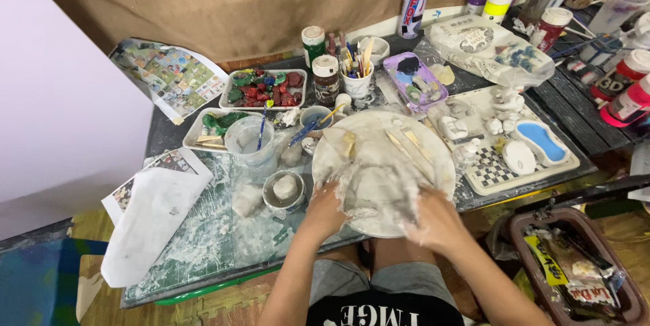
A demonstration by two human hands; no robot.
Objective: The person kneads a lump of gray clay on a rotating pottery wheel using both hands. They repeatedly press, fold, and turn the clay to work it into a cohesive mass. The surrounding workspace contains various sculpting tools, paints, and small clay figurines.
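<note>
A round white work board [433,157], smeared with clay, lies on the low table in front of me. A pale grey clay mass [379,184] sits near its front edge. My left hand [326,207] presses on the left side of the clay, fingers spread and coated in white. My right hand [433,218] is blurred and rests on the right side of the clay. Wooden sticks [406,142] lie on the board's far half. A small bowl [284,190] holding a lump of clay stands just left of my left hand.
A clear plastic cup [249,142] with a brush, trays of red and green painted pieces [264,88], paint jars [326,77], a cup of brushes [357,75] and a checkered model tray [514,157] crowd the table. Crumpled paper [149,218] lies left. A brown bin [575,265] sits right.
</note>
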